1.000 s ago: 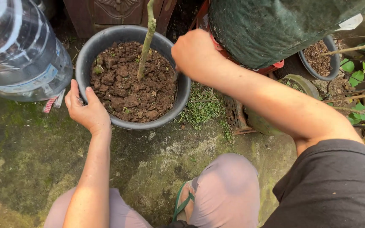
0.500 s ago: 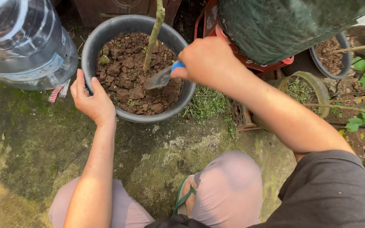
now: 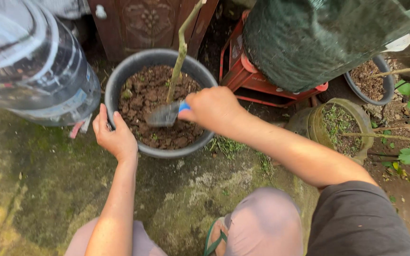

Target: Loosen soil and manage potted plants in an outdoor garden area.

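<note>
— Trowel (image 3: 163,115) first, from the head view: how would it handle?

— Stiff and light, I'd judge. It has a dull grey metal blade and a blue grip, mostly hidden in the right hand (image 3: 212,109), which is closed around it. That grip is the natural place to take hold; the blade looks soil-smeared.

— Which way does it point?

— Its long axis runs nearly level across the picture, blade tip toward the left, handle to the right. The blade lies low over the soil (image 3: 160,106), just beside the foot of the thin green stem (image 3: 181,52). Whether it touches the earth I cannot tell.

— And the pot?

— The black round pot (image 3: 119,80) stands upright on the mossy ground (image 3: 29,180), filled with clumpy brown soil. Heavy when that full, I'd guess, with a rim that looks rigid and gives a firm edge to hold. The left hand (image 3: 117,137) does that: fingers curled over the near-left rim, thumb outside.

— Anything else in this one view?

— A big clear water jug (image 3: 29,71) lies just left of the pot, a red crate (image 3: 262,83) to the right, and a second soil-filled pot (image 3: 371,80) stands well apart at far right.
</note>
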